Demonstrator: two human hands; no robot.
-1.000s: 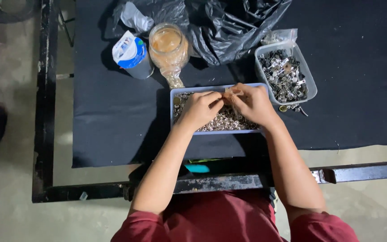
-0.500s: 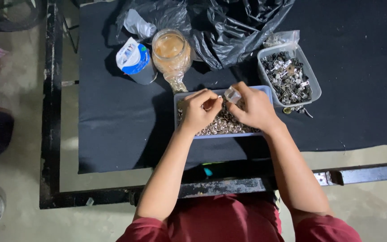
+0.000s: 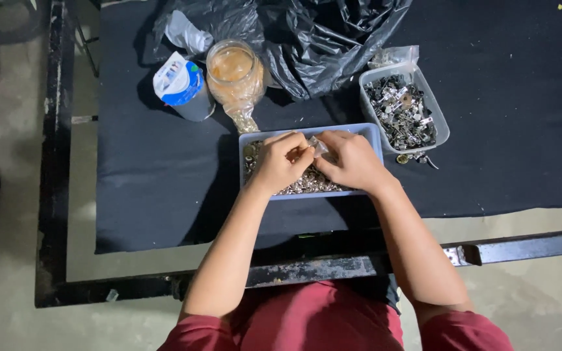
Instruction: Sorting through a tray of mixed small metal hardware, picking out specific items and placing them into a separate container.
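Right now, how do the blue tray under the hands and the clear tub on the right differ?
The blue tray lies squarely along the table edge; the clear tub sits angled. The blue tray holds small pale metal bits; the clear tub holds darker, larger metal pieces. Both are open rectangular containers on the black cloth.

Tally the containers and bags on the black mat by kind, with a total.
Rectangular plastic trays: 2, the blue tray under both hands and the clear tray of metal parts
Jars: 1, the clear jar
Cans on their side: 1, the blue and white can
Black plastic bags: 1
Total: 5
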